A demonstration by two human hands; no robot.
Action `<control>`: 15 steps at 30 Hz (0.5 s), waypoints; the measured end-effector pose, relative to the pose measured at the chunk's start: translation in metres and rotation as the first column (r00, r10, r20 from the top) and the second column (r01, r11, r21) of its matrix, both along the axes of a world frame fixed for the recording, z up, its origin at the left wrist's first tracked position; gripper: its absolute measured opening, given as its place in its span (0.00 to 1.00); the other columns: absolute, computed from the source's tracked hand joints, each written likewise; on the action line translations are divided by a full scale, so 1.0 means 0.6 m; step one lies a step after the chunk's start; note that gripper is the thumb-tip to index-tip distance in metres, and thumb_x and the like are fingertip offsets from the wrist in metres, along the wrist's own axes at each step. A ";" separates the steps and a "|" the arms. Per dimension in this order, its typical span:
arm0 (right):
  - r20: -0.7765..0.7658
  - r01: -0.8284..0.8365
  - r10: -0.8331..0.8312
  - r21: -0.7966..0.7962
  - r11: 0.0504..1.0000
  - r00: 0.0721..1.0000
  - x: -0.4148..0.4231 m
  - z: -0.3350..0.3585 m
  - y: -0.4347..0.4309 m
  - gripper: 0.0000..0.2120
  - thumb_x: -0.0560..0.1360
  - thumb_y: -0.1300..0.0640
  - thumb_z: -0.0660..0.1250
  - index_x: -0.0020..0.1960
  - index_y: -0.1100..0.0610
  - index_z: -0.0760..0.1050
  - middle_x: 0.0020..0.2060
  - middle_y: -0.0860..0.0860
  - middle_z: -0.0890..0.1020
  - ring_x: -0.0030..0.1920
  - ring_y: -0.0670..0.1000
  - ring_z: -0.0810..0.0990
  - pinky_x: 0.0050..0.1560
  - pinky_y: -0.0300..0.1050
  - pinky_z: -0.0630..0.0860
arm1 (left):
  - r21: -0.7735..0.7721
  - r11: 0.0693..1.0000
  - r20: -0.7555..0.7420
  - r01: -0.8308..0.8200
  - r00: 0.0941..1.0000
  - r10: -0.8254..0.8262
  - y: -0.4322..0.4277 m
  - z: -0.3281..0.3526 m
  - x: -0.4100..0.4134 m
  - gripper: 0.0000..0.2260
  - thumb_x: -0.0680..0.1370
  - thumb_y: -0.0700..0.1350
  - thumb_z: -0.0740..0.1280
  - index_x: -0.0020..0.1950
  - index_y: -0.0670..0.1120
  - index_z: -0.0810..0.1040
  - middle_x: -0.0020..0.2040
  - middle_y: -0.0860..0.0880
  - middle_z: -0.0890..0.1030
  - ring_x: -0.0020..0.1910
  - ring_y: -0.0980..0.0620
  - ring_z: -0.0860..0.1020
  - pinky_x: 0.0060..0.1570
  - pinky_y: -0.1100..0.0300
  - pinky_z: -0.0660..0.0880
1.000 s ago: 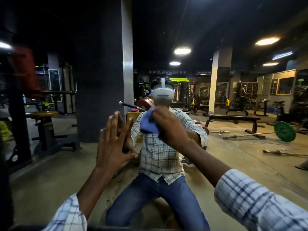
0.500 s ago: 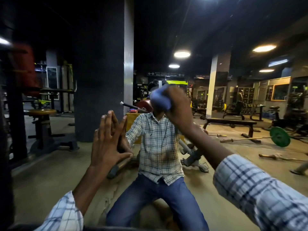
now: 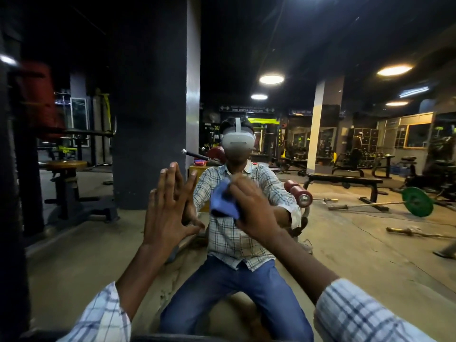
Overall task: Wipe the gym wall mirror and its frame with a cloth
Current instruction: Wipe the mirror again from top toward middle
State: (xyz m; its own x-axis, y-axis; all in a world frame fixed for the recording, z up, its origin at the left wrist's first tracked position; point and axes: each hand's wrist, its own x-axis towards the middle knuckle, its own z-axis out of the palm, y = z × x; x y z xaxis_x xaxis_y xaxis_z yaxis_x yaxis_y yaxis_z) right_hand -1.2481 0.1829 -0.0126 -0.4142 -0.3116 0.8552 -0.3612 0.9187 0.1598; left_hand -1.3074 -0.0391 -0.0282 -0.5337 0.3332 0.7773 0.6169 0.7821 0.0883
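The wall mirror (image 3: 345, 243) fills almost the whole view and reflects the gym and me, seated in a checked shirt and jeans. My left hand (image 3: 167, 208) lies flat on the glass with straight, spread fingers, meeting its own reflection. My right hand (image 3: 254, 213) grips a bunched blue cloth (image 3: 223, 202) and presses it against the glass at chest height of the reflection. A dark strip at the far left (image 3: 11, 193) looks like the mirror's frame; another dark edge runs along the bottom (image 3: 148, 338).
Everything else appears as reflection: a dark pillar (image 3: 153, 107), a bench (image 3: 343, 180), a barbell with a green plate (image 3: 417, 201), loose bars on the floor (image 3: 419, 233), a round stool (image 3: 65, 166).
My right hand with the cloth swept up to head height of the reflection, then came back down to chest height. My left hand stayed flat on the glass.
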 end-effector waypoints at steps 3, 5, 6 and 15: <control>0.033 0.031 -0.031 0.013 0.999 0.999 0.010 -0.040 0.016 0.18 0.71 0.55 0.72 0.60 0.56 0.76 0.62 0.52 0.78 0.64 0.57 0.77 0.65 0.60 0.75 | -0.008 1.000 -0.041 -0.008 0.999 0.008 -0.004 -0.003 -0.007 0.67 0.58 0.69 0.81 0.85 0.57 0.43 0.85 0.43 0.37 0.84 0.39 0.41 0.76 0.33 0.60; -0.045 0.027 -0.035 -0.164 0.986 0.998 0.022 -0.052 0.024 0.16 0.72 0.57 0.67 0.58 0.59 0.77 0.59 0.54 0.79 0.60 0.59 0.79 0.60 0.53 0.78 | -0.006 1.000 -0.066 0.006 0.998 -0.006 -0.004 -0.006 -0.012 0.67 0.58 0.69 0.81 0.86 0.56 0.45 0.85 0.42 0.39 0.84 0.38 0.43 0.75 0.33 0.61; -0.081 0.022 -0.043 -0.245 0.969 0.996 0.026 -0.057 0.022 0.16 0.70 0.59 0.67 0.57 0.59 0.78 0.59 0.54 0.79 0.59 0.60 0.79 0.57 0.51 0.78 | -0.002 1.000 -0.081 0.008 0.997 -0.009 -0.004 -0.006 -0.016 0.67 0.57 0.69 0.81 0.86 0.56 0.46 0.85 0.42 0.40 0.84 0.38 0.44 0.75 0.33 0.62; -0.162 0.028 -0.105 -0.419 0.907 0.981 0.019 -0.077 -0.006 0.17 0.68 0.67 0.76 0.55 0.61 0.78 0.57 0.53 0.80 0.57 0.52 0.79 0.56 0.46 0.75 | 0.003 0.999 -0.088 0.048 0.995 -0.048 -0.004 -0.013 -0.035 0.65 0.58 0.68 0.82 0.86 0.54 0.50 0.85 0.41 0.42 0.84 0.37 0.47 0.74 0.33 0.64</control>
State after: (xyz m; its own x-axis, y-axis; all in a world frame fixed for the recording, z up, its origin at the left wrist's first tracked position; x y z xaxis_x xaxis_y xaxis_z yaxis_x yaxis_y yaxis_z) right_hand -1.2368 0.1792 -0.0587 -0.2513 0.1087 0.9618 -0.2980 0.9367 -0.1837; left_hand -1.3286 -0.0418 -0.0362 -0.4472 0.3525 0.8221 0.6592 0.7511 0.0365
